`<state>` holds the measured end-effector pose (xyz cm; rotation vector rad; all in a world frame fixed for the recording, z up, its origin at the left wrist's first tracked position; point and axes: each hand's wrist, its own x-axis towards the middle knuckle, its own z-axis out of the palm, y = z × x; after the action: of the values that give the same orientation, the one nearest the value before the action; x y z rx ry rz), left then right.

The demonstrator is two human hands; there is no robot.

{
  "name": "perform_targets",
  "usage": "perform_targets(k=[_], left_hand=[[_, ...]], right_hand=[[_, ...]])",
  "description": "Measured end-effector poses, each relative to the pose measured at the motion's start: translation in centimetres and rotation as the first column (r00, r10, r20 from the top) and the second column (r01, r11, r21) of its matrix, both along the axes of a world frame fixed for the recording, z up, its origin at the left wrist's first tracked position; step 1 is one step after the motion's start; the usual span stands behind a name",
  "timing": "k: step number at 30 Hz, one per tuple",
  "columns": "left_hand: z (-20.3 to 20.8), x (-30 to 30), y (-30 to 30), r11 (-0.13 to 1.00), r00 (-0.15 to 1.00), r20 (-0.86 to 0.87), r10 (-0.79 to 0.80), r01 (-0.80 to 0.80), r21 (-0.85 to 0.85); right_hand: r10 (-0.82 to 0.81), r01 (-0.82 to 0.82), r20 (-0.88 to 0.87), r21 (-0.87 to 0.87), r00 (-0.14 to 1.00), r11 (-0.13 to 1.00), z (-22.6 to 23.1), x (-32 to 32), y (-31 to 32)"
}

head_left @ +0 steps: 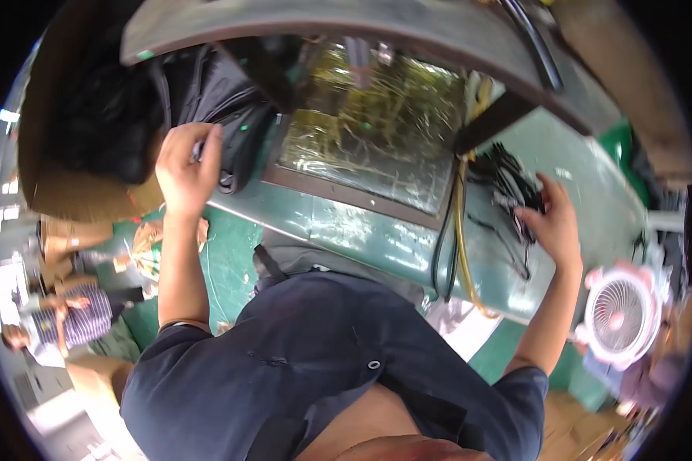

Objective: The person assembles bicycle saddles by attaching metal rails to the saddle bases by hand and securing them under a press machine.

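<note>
My left hand (188, 165) is closed at the edge of a bundle of black cables (227, 100). A small dark, shiny bit shows between its thumb and curled fingers, too small to name. On the right, my right hand (552, 223) grips part of a second pile of black cables (507, 177) lying on the green tabletop. Its thumb and fingers close around the near side of that pile, and one loose cable end (515, 257) trails toward me. Between my hands lies a framed plate (361, 196) covered in clear, yellowish film.
A dark machine frame (323, 31) arches over the plate. Yellow hose (460, 230) and black cords hang over the table (346, 234) edge. An open carton (131, 200) with black items stands left. A pink fan (621, 315) is at right; a person (84, 319) is at far left.
</note>
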<state>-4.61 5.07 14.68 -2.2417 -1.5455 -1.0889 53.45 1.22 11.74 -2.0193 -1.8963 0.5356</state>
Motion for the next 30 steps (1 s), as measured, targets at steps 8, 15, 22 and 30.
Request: perform_targets(k=[8,15,22,30], left_hand=[[5.4,5.3,-4.2,0.781,0.925,-0.01,-0.38,0.327,0.531],[-0.7,-1.3,-0.2,0.992,0.973,-0.217,0.08,-0.056,0.112],[-9.7,-9.6,2.5,0.91,0.905,-0.301,0.3,-0.366,-0.194],[-11.5,-9.9,1.7,0.944,0.937,0.169,0.305,-0.274,-0.186]], right_hand=[[0.028,-0.033,-0.029,-0.194,0.999,0.98,0.5,0.3,2.0],[-0.114,0.121,-0.139,0.046,0.984,0.992,2.1,4.9,-1.3],[-0.136,0.303,-0.415,0.369,0.9,0.879,4.2,-1.6,-8.5],[-0.129,0.232,-0.779,0.021,0.614,0.973,-4.6,-14.3,-7.1]])
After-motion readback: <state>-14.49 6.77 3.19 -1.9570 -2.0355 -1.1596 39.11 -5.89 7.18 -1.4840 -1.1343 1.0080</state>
